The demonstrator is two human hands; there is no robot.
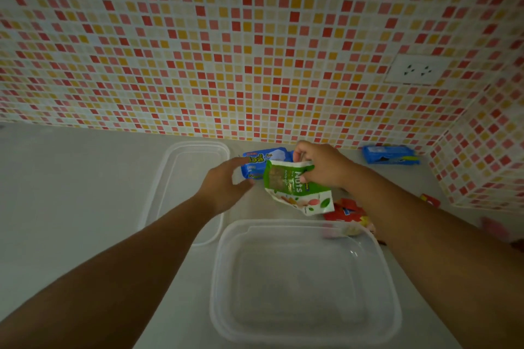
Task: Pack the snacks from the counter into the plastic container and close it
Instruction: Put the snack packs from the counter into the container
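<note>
My right hand [321,166] pinches the top of a green-and-white nuts pouch [295,188], lifted above the grey counter [71,193]. My left hand [226,183] hovers beside it, fingers loosely spread, holding nothing. The clear rectangular plastic container [306,329] sits nearer me, its clear lid [181,150] lying left, blue snack packets [255,163] behind.

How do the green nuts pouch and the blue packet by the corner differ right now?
The green nuts pouch is held in the right hand, above the counter; the blue packet lies untouched by the wall. The pouch is crumpled and tilted, the packet flat. Neither is in the container yet.
</note>
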